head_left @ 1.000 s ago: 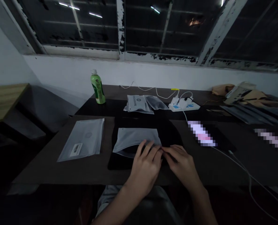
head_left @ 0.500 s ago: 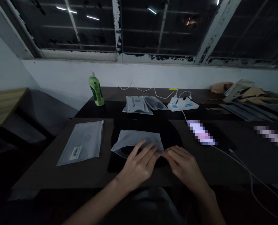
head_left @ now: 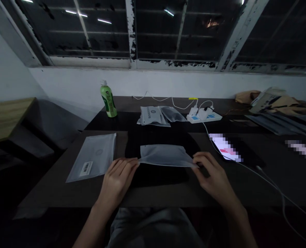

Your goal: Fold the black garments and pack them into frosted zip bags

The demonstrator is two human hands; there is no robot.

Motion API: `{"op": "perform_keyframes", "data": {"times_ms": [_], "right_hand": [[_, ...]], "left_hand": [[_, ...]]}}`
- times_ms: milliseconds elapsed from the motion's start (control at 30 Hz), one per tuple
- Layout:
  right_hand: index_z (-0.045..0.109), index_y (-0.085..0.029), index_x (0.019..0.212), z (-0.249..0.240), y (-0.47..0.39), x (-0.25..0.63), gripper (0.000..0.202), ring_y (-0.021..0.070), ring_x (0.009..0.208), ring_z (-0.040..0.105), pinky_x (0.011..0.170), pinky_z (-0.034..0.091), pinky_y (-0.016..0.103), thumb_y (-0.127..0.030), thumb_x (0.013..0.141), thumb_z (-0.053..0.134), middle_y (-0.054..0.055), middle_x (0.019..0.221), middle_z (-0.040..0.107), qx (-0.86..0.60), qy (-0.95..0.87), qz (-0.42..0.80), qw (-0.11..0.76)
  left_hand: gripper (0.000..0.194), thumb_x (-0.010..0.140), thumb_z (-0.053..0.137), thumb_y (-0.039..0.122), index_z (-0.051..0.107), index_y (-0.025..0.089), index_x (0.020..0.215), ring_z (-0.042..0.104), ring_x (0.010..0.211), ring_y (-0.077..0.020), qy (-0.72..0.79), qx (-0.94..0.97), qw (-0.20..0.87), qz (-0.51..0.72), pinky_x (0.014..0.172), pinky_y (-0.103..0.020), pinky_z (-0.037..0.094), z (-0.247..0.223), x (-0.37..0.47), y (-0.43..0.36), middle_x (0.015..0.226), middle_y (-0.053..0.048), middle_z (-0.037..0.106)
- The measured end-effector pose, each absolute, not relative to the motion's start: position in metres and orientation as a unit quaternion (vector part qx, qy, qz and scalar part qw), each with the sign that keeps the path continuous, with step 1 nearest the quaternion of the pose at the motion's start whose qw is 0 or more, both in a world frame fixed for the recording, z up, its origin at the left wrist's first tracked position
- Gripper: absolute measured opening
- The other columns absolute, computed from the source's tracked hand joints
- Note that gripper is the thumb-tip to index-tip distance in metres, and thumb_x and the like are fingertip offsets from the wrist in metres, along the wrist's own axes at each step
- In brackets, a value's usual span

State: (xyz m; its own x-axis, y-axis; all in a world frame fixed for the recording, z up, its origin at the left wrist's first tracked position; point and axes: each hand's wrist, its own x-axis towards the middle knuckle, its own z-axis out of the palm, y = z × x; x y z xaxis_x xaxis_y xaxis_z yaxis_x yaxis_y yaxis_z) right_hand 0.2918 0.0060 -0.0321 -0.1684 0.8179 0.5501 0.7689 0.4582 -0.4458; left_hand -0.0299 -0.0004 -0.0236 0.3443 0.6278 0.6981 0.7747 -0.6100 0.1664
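A frosted zip bag (head_left: 165, 155) is stretched flat between my two hands, its zip edge towards me. My left hand (head_left: 119, 175) pinches the left corner of that edge. With thumb and fingers, my right hand (head_left: 212, 172) grips the right corner. Under the bag lies a black mat or cloth (head_left: 158, 177). To the left, near my left hand, rests a larger frosted zip bag (head_left: 93, 155) with a white barcode label (head_left: 86, 168). What the held bag contains, if anything, cannot be made out.
A green drink bottle (head_left: 108, 100) stands at the back left. Several filled bags (head_left: 153, 115) lie by a white power strip (head_left: 204, 117). A lit phone (head_left: 225, 148) with a white cable (head_left: 258, 175) is on the right. Brown paper packaging (head_left: 279, 103) sits at the far right.
My left hand has slid left along the bag's edge to its left corner, and my right hand has shifted slightly right. The bag's mouth, gaping before, now lies flat and pulled taut.
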Motion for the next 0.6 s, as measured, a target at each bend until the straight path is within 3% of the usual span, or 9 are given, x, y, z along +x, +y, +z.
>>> {"op": "perform_keyframes", "data": {"times_ms": [100, 233, 300, 367, 433, 467, 533, 600], "right_hand": [[0.053, -0.029, 0.129, -0.031, 0.011, 0.279, 0.042, 0.0256, 0.117, 0.061, 0.088, 0.057, 0.037, -0.021, 0.088, 0.056, 0.008, 0.137, 0.054, -0.524, -0.795, 0.036, 0.305], [0.049, -0.027, 0.141, -0.016, 0.025, 0.266, 0.06, 0.0255, 0.115, 0.065, 0.088, 0.057, 0.039, -0.007, 0.084, 0.044, 0.008, 0.143, 0.054, -0.523, -0.827, 0.018, 0.206], [0.055, -0.022, 0.135, -0.002, 0.037, 0.263, 0.052, 0.026, 0.103, 0.071, 0.082, 0.058, 0.039, -0.007, 0.087, 0.042, 0.011, 0.131, 0.065, -0.53, -0.825, 0.031, 0.194], [0.066, -0.019, 0.114, 0.014, 0.054, 0.26, 0.031, 0.0253, 0.081, 0.074, 0.071, 0.058, 0.037, -0.018, 0.095, 0.041, 0.011, 0.097, 0.076, -0.544, -0.805, 0.092, 0.217], [0.064, -0.019, 0.085, 0.029, 0.074, 0.253, 0.032, 0.0226, 0.057, 0.07, 0.057, 0.055, 0.033, -0.033, 0.1, 0.04, 0.006, 0.061, 0.069, -0.542, -0.76, 0.241, 0.263], [0.059, -0.02, 0.077, 0.035, 0.085, 0.246, 0.036, 0.021, 0.05, 0.068, 0.052, 0.054, 0.031, -0.039, 0.101, 0.04, 0.003, 0.052, 0.064, -0.524, -0.724, 0.344, 0.287], [0.054, -0.021, 0.079, 0.043, 0.11, 0.225, 0.032, 0.0214, 0.054, 0.07, 0.053, 0.057, 0.031, -0.041, 0.1, 0.044, 0.003, 0.053, 0.064, -0.482, -0.655, 0.492, 0.312], [0.051, -0.02, 0.089, 0.046, 0.136, 0.198, 0.023, 0.0224, 0.07, 0.075, 0.067, 0.062, 0.034, -0.04, 0.101, 0.047, 0.004, 0.064, 0.068, -0.428, -0.59, 0.588, 0.351]], "left_hand": [[0.013, 0.098, 0.056, 0.018, 0.061, 0.021, 0.109, 0.069, 0.1, -0.0189, -0.462, -0.795, 0.041, -0.392, 0.088, -0.035, 0.054, -0.031, -0.032, 0.002, 0.108, -0.005, 0.071], [0.022, 0.096, 0.058, 0.029, 0.058, 0.023, 0.118, 0.067, 0.108, -0.0215, -0.517, -0.754, -0.008, -0.405, 0.092, -0.036, 0.056, -0.038, -0.037, 0.003, 0.117, -0.007, 0.067], [0.029, 0.095, 0.058, 0.035, 0.057, 0.021, 0.121, 0.066, 0.111, -0.0248, -0.547, -0.746, -0.013, -0.38, 0.092, -0.04, 0.057, -0.045, -0.042, 0.002, 0.123, -0.01, 0.065], [0.031, 0.096, 0.054, 0.038, 0.058, 0.02, 0.12, 0.064, 0.116, -0.0282, -0.562, -0.753, -0.001, -0.344, 0.094, -0.045, 0.056, -0.055, -0.046, 0.0, 0.131, -0.013, 0.062], [0.031, 0.097, 0.051, 0.038, 0.06, 0.018, 0.119, 0.061, 0.122, -0.0307, -0.571, -0.759, 0.016, -0.313, 0.097, -0.05, 0.053, -0.063, -0.048, -0.002, 0.137, -0.015, 0.059], [0.031, 0.097, 0.05, 0.037, 0.061, 0.018, 0.12, 0.059, 0.124, -0.0314, -0.576, -0.76, 0.024, -0.301, 0.099, -0.051, 0.052, -0.066, -0.048, -0.003, 0.139, -0.016, 0.058], [0.031, 0.097, 0.049, 0.034, 0.06, 0.017, 0.121, 0.058, 0.127, -0.0316, -0.579, -0.763, 0.035, -0.285, 0.1, -0.052, 0.051, -0.069, -0.048, -0.006, 0.14, -0.016, 0.057], [0.029, 0.097, 0.05, 0.033, 0.06, 0.017, 0.119, 0.058, 0.127, -0.031, -0.574, -0.769, 0.043, -0.279, 0.099, -0.051, 0.053, -0.068, -0.047, -0.008, 0.139, -0.017, 0.058]]}}
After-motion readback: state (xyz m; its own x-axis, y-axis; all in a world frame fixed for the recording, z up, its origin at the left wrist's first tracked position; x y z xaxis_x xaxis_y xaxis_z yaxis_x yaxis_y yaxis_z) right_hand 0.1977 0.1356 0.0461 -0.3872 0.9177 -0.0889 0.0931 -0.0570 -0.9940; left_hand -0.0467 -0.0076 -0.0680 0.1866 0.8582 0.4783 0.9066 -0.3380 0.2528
